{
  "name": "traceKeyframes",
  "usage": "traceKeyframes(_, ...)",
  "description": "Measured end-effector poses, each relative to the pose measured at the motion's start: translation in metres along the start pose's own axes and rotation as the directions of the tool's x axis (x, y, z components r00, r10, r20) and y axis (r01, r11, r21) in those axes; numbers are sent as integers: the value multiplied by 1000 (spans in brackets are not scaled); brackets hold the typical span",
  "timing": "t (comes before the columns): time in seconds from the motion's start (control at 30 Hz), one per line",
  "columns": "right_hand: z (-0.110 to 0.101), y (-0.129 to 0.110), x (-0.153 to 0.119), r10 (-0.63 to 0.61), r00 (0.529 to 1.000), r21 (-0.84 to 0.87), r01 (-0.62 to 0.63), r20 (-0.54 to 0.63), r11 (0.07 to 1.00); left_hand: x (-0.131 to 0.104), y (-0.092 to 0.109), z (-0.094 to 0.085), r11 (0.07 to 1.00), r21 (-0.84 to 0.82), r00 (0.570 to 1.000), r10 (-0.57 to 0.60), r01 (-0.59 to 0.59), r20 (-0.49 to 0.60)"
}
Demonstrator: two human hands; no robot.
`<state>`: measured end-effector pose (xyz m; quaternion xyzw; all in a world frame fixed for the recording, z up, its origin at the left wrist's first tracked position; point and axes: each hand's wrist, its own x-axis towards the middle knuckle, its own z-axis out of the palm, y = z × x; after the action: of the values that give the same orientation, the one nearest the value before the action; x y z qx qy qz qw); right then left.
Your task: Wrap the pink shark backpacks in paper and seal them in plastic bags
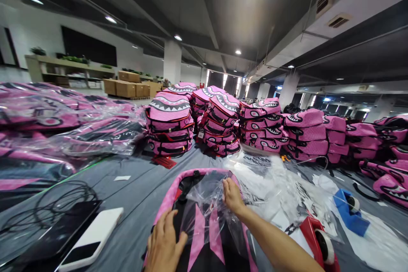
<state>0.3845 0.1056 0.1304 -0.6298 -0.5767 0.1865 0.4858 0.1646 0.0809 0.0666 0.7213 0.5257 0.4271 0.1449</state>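
A pink and black backpack lies flat on the grey cloth in front of me, its black side with two pink strips facing up. Clear plastic film covers part of its upper half. My right hand pinches the film near the top right of the backpack, fingers closed. At the lower left edge of the backpack rests my left hand, fingers spread and holding nothing.
Stacks of pink backpacks stand behind. Wrapped backpacks lie left, above a white phone-like device, a black tablet and cables. Right are plastic bags, a red tape dispenser and a blue one.
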Motion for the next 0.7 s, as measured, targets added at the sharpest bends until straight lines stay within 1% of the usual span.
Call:
traceKeyframes(0.03,1,-6,-3,-32,999,-6,32,6,999,2,9,-5,986,99,987,140,-132,-78)
traceKeyframes(0.07,2,-14,-10,-71,997,-19,72,28,997,5,19,-9,948,196,955,275,-251,-109)
traceKeyframes(0.1,2,-21,-18,-115,991,-44,118,73,992,10,29,-13,899,276,923,375,-339,-90)
traceKeyframes(0.13,2,-28,-29,-158,978,-88,170,133,981,17,38,-16,857,327,901,432,-397,-38)
traceKeyframes(0.17,0,-33,-40,-194,961,-157,227,199,961,24,42,-19,833,358,895,445,-421,17)
traceKeyframes(0.2,-3,-37,-51,-223,941,-256,288,255,923,32,43,-22,825,375,901,428,-424,76)
traceKeyframes(0.23,-8,-38,-61,-241,926,-382,343,290,858,39,40,-24,826,379,907,405,-418,117)
traceKeyframes(0.27,-15,-35,-72,-252,921,-519,377,297,767,45,33,-27,830,377,911,389,-412,140)
traceKeyframes(0.3,-23,-30,-81,-261,926,-646,377,272,664,50,25,-28,834,372,912,385,-409,141)
traceKeyframes(0.33,-31,-22,-91,-274,934,-751,349,229,561,53,15,-30,837,363,912,393,-408,119)
traceKeyframes(0.37,-41,-12,-100,-283,943,-827,297,175,478,55,6,-31,840,353,909,408,-411,86)
traceKeyframes(0.4,-50,-1,-109,-285,952,-872,231,111,431,56,-1,-32,843,340,903,426,-418,55)
traceKeyframes(0.43,-60,11,-118,-276,960,-891,158,38,425,56,-6,-32,848,325,901,434,-418,24)
traceKeyframes(0.5,-80,34,-134,-222,968,-864,10,-118,503,55,-10,-32,878,281,911,412,-388,-30)
traceKeyframes(0.57,-102,53,-149,-134,956,-795,-134,-261,592,53,-5,-31,919,199,933,356,-339,-54)
traceKeyframes(0.63,-124,70,-160,-33,923,-732,-283,-384,619,52,2,-30,963,80,964,262,-259,-36)
traceKeyframes(0.7,-145,83,-167,60,866,-655,-418,-496,629,56,5,-27,992,-29,992,122,-123,-6)
